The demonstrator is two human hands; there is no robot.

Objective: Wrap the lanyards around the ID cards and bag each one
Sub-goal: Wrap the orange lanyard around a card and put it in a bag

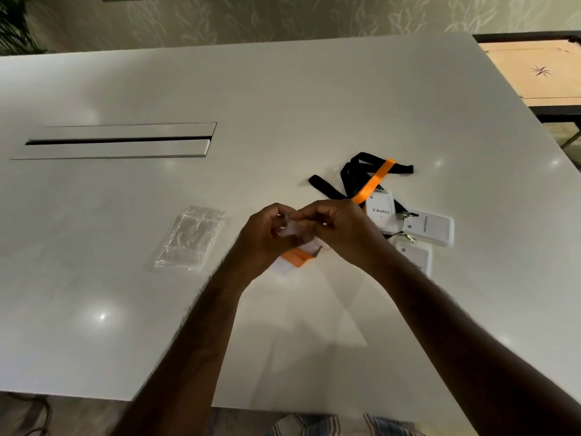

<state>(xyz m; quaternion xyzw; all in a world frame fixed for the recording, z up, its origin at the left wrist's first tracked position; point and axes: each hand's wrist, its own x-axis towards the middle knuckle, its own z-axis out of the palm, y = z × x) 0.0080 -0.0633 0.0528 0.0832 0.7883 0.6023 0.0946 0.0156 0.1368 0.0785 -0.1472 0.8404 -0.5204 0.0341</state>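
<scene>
My left hand [267,237] and my right hand [339,231] meet over the middle of the white table [283,99]. Both pinch the top of a clear bag [294,229] that holds an ID card wrapped in an orange lanyard [295,256]; the card's lower end pokes out below my left hand. To the right lies a heap of ID cards [382,212] with black lanyards [355,171] and one orange lanyard [374,179] tangled across them. A small stack of empty clear bags [188,239] lies to the left of my hands.
A long cable slot with a lid [119,140] is set into the table at the back left. The table's front edge runs close to my body. A wooden game board [531,70] stands beyond the table's right corner.
</scene>
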